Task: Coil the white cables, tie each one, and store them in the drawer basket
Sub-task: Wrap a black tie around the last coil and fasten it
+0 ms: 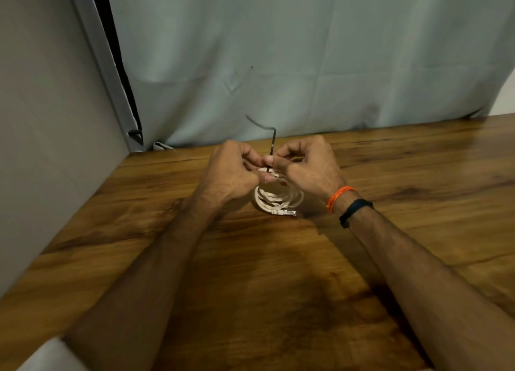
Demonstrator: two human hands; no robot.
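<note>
A coil of white cable (278, 195) rests on the wooden counter (278, 259) near the middle of the view, its loops stacked loosely and its clear plug (284, 212) lying at the coil's 6 o'clock edge, pointing toward 3 o'clock. Both hands meet over the coil's 12 o'clock side. The left hand (234, 170) comes in from 7 o'clock with its fingers curled, the thumb pressed against the top loops, so it grips the cable there. The right hand (306, 164) comes in from 4 o'clock, its fingers curled too, thumb and forefinger pinching a thin dark tie (271, 147) that rises straight up from between the two hands and bends off toward 10 o'clock at its free end. Whether the tie already goes round the loops cannot be told; the fingers hide that spot. On the right wrist sit an orange thread band (338, 198) and, just behind it, a black band (355, 210). A pale grey curtain (306, 64) hangs behind the counter at 12 o'clock, and a plain wall (41, 120) runs along the counter at 9 o'clock.
</note>
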